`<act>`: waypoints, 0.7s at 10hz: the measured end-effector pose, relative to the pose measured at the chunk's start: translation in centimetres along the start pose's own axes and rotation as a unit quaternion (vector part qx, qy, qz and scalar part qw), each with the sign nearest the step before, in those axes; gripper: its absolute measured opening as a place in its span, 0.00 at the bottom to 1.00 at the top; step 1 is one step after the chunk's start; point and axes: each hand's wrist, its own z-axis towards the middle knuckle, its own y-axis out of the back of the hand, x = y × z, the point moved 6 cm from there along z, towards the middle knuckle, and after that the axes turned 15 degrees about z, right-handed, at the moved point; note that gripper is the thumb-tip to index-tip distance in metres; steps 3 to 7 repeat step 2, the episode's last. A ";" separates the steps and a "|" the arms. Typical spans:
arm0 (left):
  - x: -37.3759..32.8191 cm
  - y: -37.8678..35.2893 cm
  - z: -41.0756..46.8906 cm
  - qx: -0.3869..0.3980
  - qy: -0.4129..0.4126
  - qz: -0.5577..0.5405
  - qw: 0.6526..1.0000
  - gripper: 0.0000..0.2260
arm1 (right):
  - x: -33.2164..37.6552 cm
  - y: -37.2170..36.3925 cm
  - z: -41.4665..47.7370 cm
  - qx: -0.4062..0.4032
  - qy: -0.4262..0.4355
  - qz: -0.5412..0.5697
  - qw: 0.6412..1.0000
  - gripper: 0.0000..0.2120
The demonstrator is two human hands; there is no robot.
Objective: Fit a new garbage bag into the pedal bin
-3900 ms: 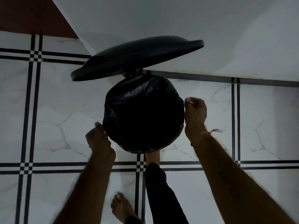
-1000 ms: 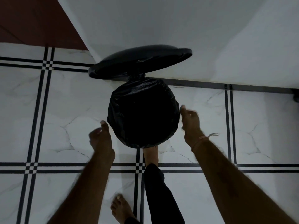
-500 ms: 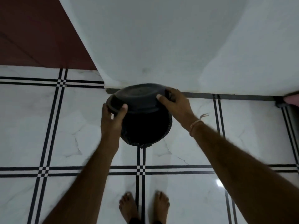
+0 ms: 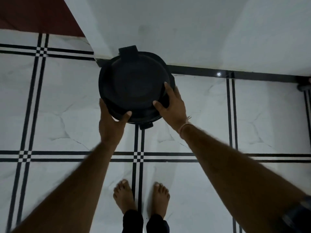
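A round black pedal bin [image 4: 134, 86] stands on the tiled floor against a white wall, seen from above. Its lid is down and covers the opening. The black garbage bag is hidden under the lid. The foot pedal [image 4: 146, 126] pokes out at the bin's near side. My left hand [image 4: 111, 122] grips the bin's near left side, thumb on the lid's edge. My right hand [image 4: 171, 105] holds the near right side, fingers on the lid's rim.
White marble floor tiles with black double lines [image 4: 138, 156] surround the bin. My two bare feet [image 4: 141, 195] stand close together behind it. A white wall [image 4: 185, 31] rises behind the bin. Dark red flooring [image 4: 33, 14] lies at the top left. A dark object [image 4: 304, 86] sits at the right edge.
The lid came down from fully raised to shut over the bag. My foot left the pedal and stands beside the other. Both hands moved from the bag's rim onto the closed bin.
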 end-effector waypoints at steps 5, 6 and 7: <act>-1.0 3.6 -1.7 0.040 0.016 0.054 0.998 0.45 | 1.7 1.6 -1.7 0.065 -0.031 -0.075 0.995 0.37; -1.0 3.6 -1.7 0.040 0.016 0.054 0.998 0.45 | 1.7 1.6 -1.7 0.065 -0.031 -0.075 0.995 0.37; -1.0 3.6 -1.7 0.040 0.016 0.054 0.998 0.45 | 1.7 1.6 -1.7 0.065 -0.031 -0.075 0.995 0.37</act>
